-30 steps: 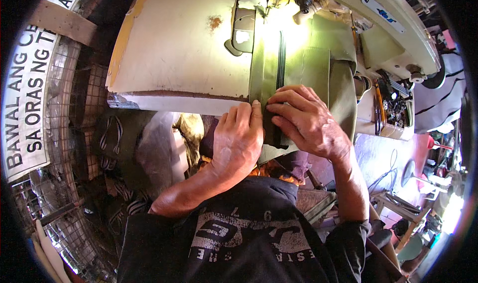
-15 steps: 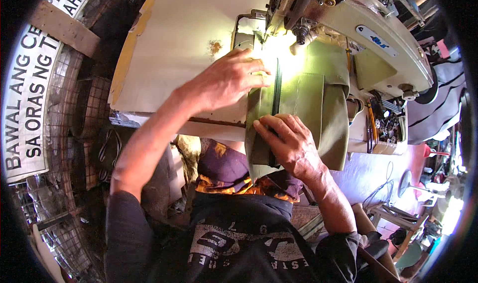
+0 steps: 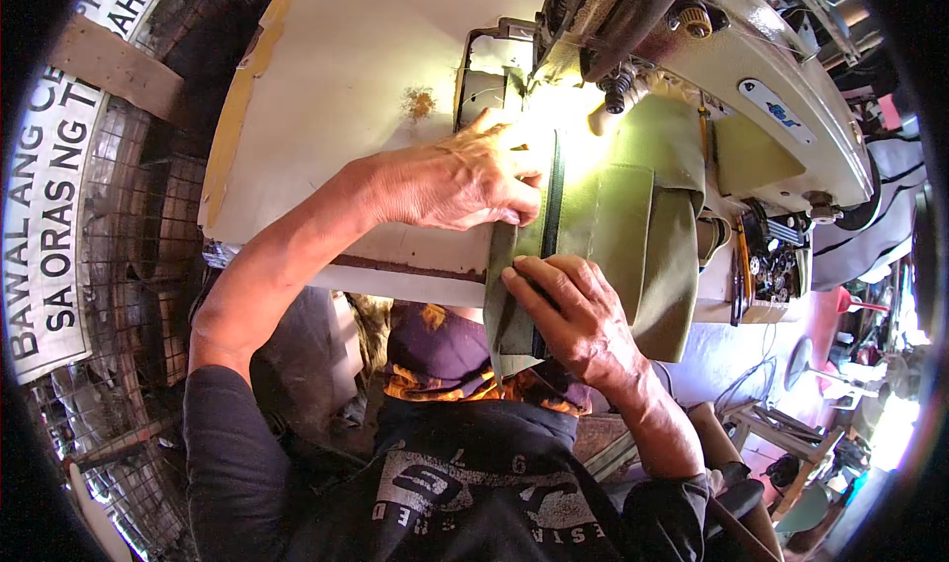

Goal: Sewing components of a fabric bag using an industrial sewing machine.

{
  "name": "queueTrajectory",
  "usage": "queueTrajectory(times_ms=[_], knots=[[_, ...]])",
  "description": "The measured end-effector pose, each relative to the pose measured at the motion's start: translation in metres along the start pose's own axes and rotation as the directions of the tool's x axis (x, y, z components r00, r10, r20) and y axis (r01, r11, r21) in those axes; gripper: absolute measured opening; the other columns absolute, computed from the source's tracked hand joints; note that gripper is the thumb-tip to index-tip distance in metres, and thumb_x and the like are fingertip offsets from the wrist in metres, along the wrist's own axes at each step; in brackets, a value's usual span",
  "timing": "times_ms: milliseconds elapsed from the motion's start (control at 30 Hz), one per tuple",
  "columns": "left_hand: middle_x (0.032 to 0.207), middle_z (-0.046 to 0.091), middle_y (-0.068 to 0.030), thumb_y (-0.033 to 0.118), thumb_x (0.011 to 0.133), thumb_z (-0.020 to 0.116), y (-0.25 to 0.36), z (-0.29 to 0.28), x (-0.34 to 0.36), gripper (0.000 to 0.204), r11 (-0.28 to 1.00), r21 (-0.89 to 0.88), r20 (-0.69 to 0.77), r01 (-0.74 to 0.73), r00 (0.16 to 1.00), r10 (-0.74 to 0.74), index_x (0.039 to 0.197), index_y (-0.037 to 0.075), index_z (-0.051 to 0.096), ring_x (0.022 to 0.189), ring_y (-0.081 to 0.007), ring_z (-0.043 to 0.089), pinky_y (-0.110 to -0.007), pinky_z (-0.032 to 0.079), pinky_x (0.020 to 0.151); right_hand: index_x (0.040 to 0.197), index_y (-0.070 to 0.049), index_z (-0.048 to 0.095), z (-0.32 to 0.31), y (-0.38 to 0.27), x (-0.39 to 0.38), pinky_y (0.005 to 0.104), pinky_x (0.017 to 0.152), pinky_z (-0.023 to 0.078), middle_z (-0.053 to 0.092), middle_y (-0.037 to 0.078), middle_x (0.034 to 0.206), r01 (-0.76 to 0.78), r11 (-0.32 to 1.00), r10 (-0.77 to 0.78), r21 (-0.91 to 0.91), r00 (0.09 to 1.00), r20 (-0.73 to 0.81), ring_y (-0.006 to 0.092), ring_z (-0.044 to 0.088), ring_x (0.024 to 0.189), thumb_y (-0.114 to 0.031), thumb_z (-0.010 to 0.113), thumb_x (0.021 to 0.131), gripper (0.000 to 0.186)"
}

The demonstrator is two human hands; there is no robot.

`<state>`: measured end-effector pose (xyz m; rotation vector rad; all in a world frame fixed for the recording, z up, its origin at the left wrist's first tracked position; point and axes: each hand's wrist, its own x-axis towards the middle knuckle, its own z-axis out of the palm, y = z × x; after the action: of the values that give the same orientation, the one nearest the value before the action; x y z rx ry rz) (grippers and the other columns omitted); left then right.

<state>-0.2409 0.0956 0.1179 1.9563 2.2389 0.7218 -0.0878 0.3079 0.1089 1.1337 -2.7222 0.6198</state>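
Note:
A piece of olive-green fabric with a black zipper lies under the head of a sewing machine and hangs over the table's near edge. My left hand, fingers curled, grips the fabric's left edge just short of the needle area. Glare from the lamp hides the needle and presser foot. Closer to me, my right hand is bent over the fabric beside the zipper, holding it near the table edge. The underside of both grips is hidden.
The pale sewing table has a worn left edge and a rusty spot. At right, a tray of small metal parts sits by the machine. Wire mesh and lettered signs stand at left; a wooden stool is at lower right.
My left hand has slid slightly toward me along the fabric edge, its fingers more curled. My right hand keeps its hold by the zipper. The whole view has shifted a little.

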Motion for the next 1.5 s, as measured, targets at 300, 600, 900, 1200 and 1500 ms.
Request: queueTrajectory(times_ms=[300, 600, 900, 1200, 1500], knots=[[0.113, 0.058, -0.0098, 0.014, 0.082, 0.075, 0.029, 0.015, -0.007, 0.032, 0.968, 0.086, -0.207, 0.235, 0.955, -0.213, 0.111, 0.007, 0.064, 0.110, -0.0295, 0.054, -0.042, 0.047, 0.098, 0.136, 0.000, 0.055, 0.000, 0.002, 0.000, 0.0464, 0.104, 0.045, 0.044, 0.019, 0.150, -0.009, 1.000, 0.010, -0.011, 0.996, 0.093, 0.0359, 0.048, 0.129, -0.029, 0.069, 0.067, 0.076], [0.130, 0.056, -0.0182, 0.039, 0.086, 0.074, 0.021, 0.024, -0.021, 0.060, 0.906, 0.144, -0.320, 0.398, 0.885, -0.338, 0.127, -0.001, 0.059, 0.124, -0.0362, 0.051, -0.047, 0.041, 0.109, 0.134, 0.000, 0.056, -0.002, 0.005, 0.004, 0.0518, 0.112, 0.038, 0.047, 0.019, 0.147, 0.027, 0.999, -0.025, -0.019, 0.995, 0.094, 0.0362, 0.047, 0.129, -0.035, 0.073, 0.059, 0.085], [0.131, 0.057, -0.0173, 0.031, 0.090, 0.069, 0.019, 0.026, -0.019, 0.050, 0.877, 0.234, -0.306, 0.420, 0.888, -0.344, 0.127, -0.001, 0.060, 0.125, -0.0333, 0.051, -0.047, 0.039, 0.109, 0.133, 0.001, 0.058, -0.001, 0.005, 0.006, 0.0514, 0.114, 0.039, 0.052, 0.017, 0.143, 0.008, 1.000, -0.008, 0.001, 0.999, 0.042, 0.0350, 0.049, 0.131, -0.017, 0.064, 0.074, 0.062], [0.135, 0.055, -0.0171, 0.030, 0.089, 0.067, 0.014, 0.023, -0.016, 0.051, 0.854, 0.390, -0.200, 0.344, 0.937, -0.286, 0.128, -0.002, 0.058, 0.129, -0.0317, 0.049, -0.050, 0.036, 0.111, 0.132, 0.001, 0.060, -0.002, 0.004, 0.008, 0.0497, 0.113, 0.041, 0.053, 0.016, 0.142, -0.017, 1.000, 0.017, 0.004, 0.998, 0.058, 0.0330, 0.050, 0.131, -0.012, 0.061, 0.077, 0.056], [0.142, 0.051, -0.0188, 0.027, 0.092, 0.063, 0.014, 0.022, -0.018, 0.050, 0.876, 0.330, -0.171, 0.351, 0.935, -0.310, 0.132, -0.002, 0.055, 0.129, -0.0324, 0.048, -0.050, 0.036, 0.107, 0.133, 0.000, 0.059, -0.005, 0.006, 0.008, 0.0494, 0.114, 0.040, 0.052, 0.016, 0.142, -0.015, 1.000, 0.014, 0.011, 0.996, 0.086, 0.0322, 0.050, 0.131, -0.013, 0.062, 0.078, 0.057]])
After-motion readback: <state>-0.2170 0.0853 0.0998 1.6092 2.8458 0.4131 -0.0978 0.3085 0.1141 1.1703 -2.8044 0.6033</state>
